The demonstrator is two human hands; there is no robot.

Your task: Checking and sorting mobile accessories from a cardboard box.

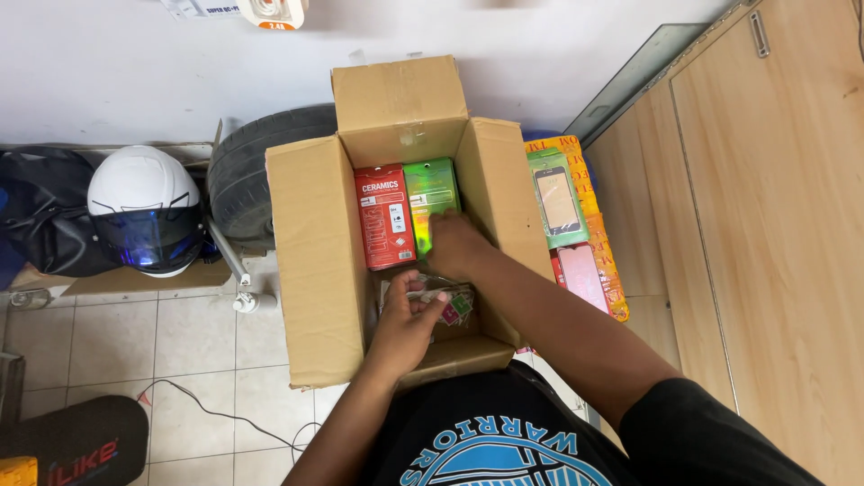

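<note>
An open cardboard box (315, 261) stands on the floor in front of me, its flaps spread. Inside at the far end lie a red flat pack (383, 216) and a green flat pack (430, 193) side by side. My right hand (457, 245) reaches into the box and rests on the near end of the green pack; whether it grips the pack I cannot tell. My left hand (409, 319) is lower in the box, fingers curled on a clear plastic bundle of small packs (450, 304).
Right of the box lies a stack of orange, green and pink flat packs (576, 225) beside a wooden cabinet (765, 225). To the left are a tyre (238, 171), a white helmet with a blue visor (144, 211), a black bag and a cable on the tiled floor.
</note>
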